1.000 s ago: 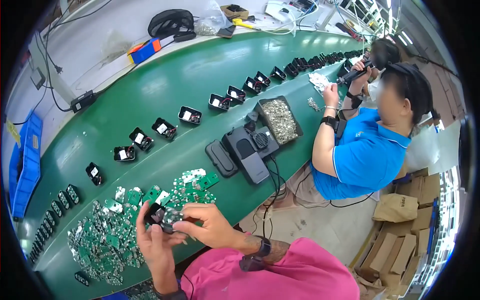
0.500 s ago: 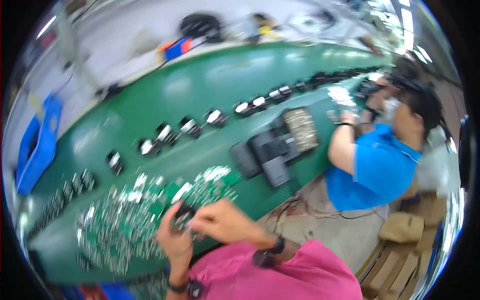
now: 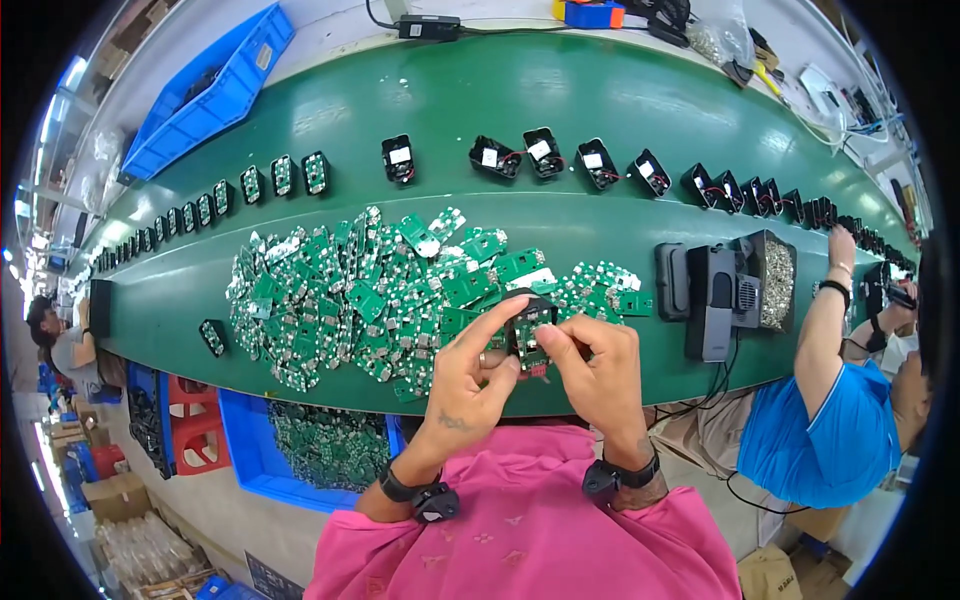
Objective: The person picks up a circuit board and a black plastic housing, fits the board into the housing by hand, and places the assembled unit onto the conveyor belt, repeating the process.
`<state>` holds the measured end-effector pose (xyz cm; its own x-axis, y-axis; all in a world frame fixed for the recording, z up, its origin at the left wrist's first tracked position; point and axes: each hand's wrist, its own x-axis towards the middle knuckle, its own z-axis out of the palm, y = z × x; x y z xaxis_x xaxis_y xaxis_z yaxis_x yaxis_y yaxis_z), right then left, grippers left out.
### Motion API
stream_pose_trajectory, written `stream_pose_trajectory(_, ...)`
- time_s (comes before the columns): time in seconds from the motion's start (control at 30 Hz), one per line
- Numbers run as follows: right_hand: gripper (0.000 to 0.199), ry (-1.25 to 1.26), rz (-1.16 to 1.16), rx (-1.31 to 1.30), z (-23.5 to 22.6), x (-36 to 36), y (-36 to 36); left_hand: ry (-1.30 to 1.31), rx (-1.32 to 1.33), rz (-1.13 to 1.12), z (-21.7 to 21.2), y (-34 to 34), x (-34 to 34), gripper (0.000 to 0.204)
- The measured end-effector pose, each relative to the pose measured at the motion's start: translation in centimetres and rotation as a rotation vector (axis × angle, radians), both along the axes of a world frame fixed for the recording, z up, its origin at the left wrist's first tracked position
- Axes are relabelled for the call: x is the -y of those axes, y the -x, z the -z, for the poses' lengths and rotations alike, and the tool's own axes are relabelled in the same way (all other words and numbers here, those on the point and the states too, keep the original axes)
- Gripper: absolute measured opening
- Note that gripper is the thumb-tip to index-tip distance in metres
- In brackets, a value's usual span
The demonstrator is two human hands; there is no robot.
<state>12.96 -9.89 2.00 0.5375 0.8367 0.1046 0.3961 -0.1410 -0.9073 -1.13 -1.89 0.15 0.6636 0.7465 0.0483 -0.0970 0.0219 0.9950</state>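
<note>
Close to my body, my left hand (image 3: 466, 385) is closed around a small black plastic housing (image 3: 540, 303), index finger along its top and thumb below. A green circuit board (image 3: 529, 342) sits at the housing's opening; whether it is fully seated I cannot tell. With thumb and fingers, my right hand (image 3: 600, 368) grips the board and housing from the right side. Just beyond my hands spreads a large pile of loose green circuit boards (image 3: 330, 300). Across the bench runs a row of open black housings (image 3: 398, 160) with white labels and red wires.
Housings with boards fitted (image 3: 252, 184) line up at the left. A blue bin of boards (image 3: 300, 494) stands below the bench edge, another blue crate (image 3: 215, 95) at the far left. Black devices (image 3: 709, 300) and a tray of small metal parts (image 3: 778, 280) lie right, beside a co-worker in blue (image 3: 825, 430).
My view has swung left and levelled, bringing the blue bin and left row into sight. My hands stay together on the housing, whose board now shows clearly.
</note>
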Motion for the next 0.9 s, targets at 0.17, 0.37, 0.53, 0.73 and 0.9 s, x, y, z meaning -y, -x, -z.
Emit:
stream_pose_trajectory(0.17,0.018,0.026,0.010,0.185,1.0,0.0,1.4,0.231,0.028,0.027,-0.2,0.4,-0.3,0.039)
stream_pose_trajectory(0.37,0.033,0.009,-0.083,-0.191,1.0,-0.9,2.1,0.308,0.011,-0.016,0.2,0.4,0.0,0.034)
stream_pose_trajectory(0.53,0.036,-0.222,-0.102,-0.104,3.5,-1.6,2.9,-0.009,-0.025,-0.144,0.4,0.4,0.6,0.029)
stream_pose_trajectory(0.73,0.044,-0.149,-0.101,-0.038,3.8,-3.9,2.5,-0.022,-0.221,-0.153,-0.3,1.1,-7.4,0.029)
stream_pose_trajectory(0.9,0.032,-0.040,-0.072,0.002,4.1,0.6,2.0,-0.080,-0.258,-0.325,3.3,1.9,-24.3,0.033)
